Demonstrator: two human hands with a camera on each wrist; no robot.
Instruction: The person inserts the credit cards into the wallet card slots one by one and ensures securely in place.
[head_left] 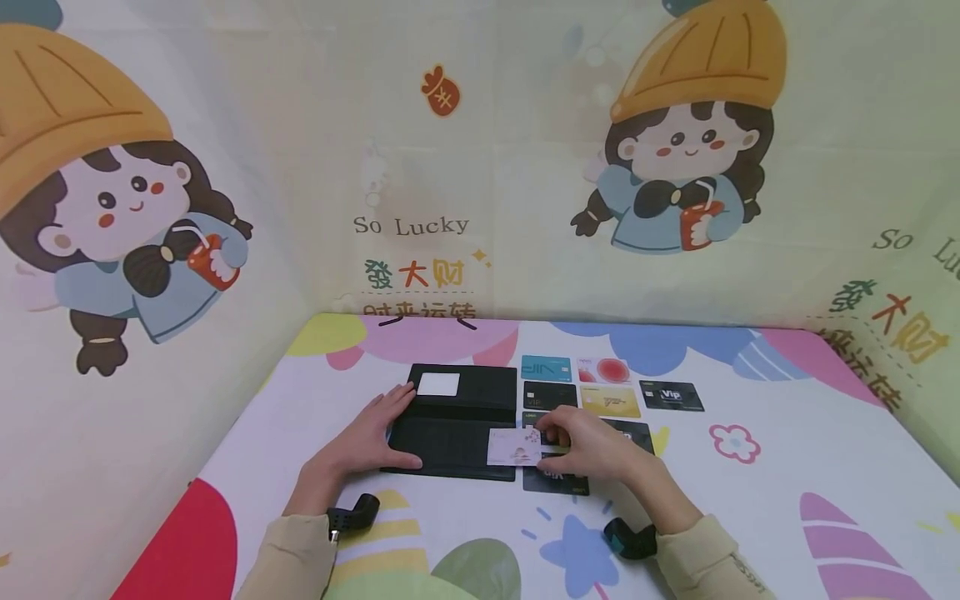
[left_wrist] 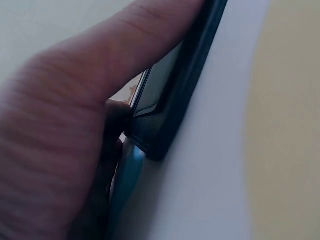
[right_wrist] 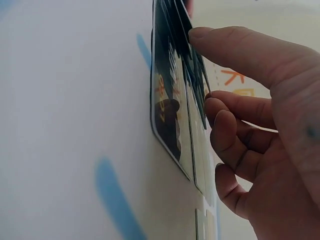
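A black card wallet (head_left: 450,446) lies unfolded on the table, a white card (head_left: 438,384) showing in its upper half. My left hand (head_left: 358,437) rests at the wallet's left edge with fingers spread; in the left wrist view the thumb (left_wrist: 150,35) lies on the wallet's edge (left_wrist: 155,130). By its right edge, my right hand (head_left: 592,442) pinches a pale pink printed card (head_left: 513,447) between thumb and fingers. That card overlaps the lower right of the wallet. In the right wrist view a black card (right_wrist: 167,100) lies beneath the right hand (right_wrist: 270,115).
Right of the wallet lie a teal card (head_left: 546,368), a white card with a red circle (head_left: 603,370), a black card (head_left: 550,395) and a gold card (head_left: 611,402). A black Vip card (head_left: 671,396) lies further right. More dark cards are partly hidden by the right hand.
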